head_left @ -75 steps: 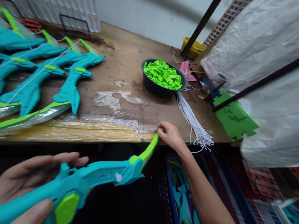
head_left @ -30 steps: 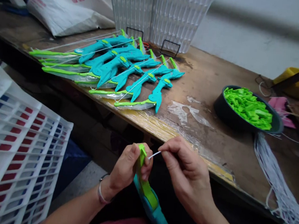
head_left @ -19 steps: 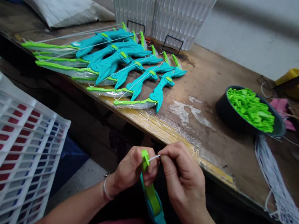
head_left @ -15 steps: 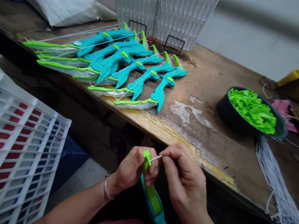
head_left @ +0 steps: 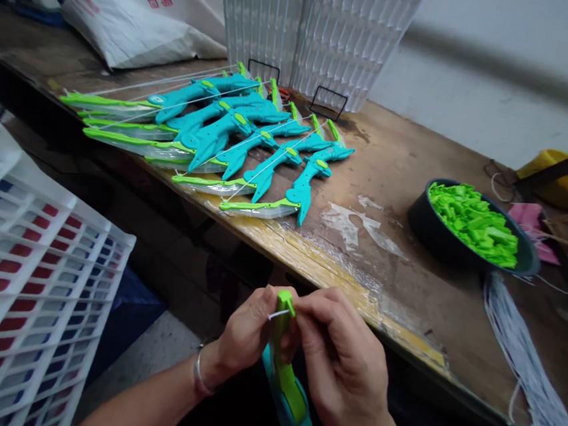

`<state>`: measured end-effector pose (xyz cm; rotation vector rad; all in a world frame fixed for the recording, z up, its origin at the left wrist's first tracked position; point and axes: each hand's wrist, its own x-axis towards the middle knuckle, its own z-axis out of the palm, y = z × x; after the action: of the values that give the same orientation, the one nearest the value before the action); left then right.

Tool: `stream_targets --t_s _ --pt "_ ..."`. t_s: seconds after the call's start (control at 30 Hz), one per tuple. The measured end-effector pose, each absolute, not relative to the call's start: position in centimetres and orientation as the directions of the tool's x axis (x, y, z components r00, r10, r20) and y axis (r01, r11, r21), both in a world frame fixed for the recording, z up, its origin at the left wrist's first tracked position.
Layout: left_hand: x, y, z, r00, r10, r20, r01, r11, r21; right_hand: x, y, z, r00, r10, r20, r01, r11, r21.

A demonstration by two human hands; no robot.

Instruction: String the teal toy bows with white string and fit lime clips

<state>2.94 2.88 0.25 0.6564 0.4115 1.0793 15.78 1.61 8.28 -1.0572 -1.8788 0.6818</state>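
My left hand (head_left: pixel 249 327) is closed around the lime-green limb of a toy bow (head_left: pixel 290 401), low in front of me. The bow's turquoise body runs down toward my lap. Across the limb's green tip lies a short piece of white string (head_left: pixel 280 314), its end pointing left. The fingers of my right hand (head_left: pixel 344 363) are pinched against the right side of that tip, at the string; its length behind them is hidden. Several turquoise and green toy bows (head_left: pixel 270 145) with white strings lie in a row on the workbench (head_left: pixel 384 156).
A dark bowl (head_left: pixel 421 226) of lime-green plastic pieces stands to the right. White strings (head_left: pixel 526 357) hang over the bench edge beside it. A white plastic crate (head_left: pixel 50 237) is at left. Clear ribbed panels (head_left: pixel 312 28) and a white sack (head_left: pixel 146 19) stand at the back.
My right hand has moved left, up against the bow's tip. The white string, which stretched between tip and fingers, now sticks out leftward across the tip.
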Motion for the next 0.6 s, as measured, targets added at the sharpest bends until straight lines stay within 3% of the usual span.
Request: stream_targets --t_s 0.23,0.37,0.47,0.6 --pt "2.9 2.1 0.4 0.327 0.929 -0.172 -0.581 0.341 0.739 16.1 2.0 7.0 -0.397 0.719 0.57 0.646 0.66 -0.383" --pt "2.7 2.4 1.7 0.297 0.944 -0.145 -0.508 0.285 0.813 16.0 2.6 6.2 -0.378 0.72 0.583 0.713 0.627 -0.313" --pt "2.6 2.9 2.7 0.28 0.958 -0.057 -0.385 0.167 0.908 15.8 3.0 6.1 -0.326 0.715 0.619 0.731 0.606 -0.315" --pt "2.6 3.1 3.2 0.365 0.93 -0.05 -0.335 0.182 0.924 15.6 2.2 8.9 -0.15 0.761 0.631 0.573 0.587 -0.572"
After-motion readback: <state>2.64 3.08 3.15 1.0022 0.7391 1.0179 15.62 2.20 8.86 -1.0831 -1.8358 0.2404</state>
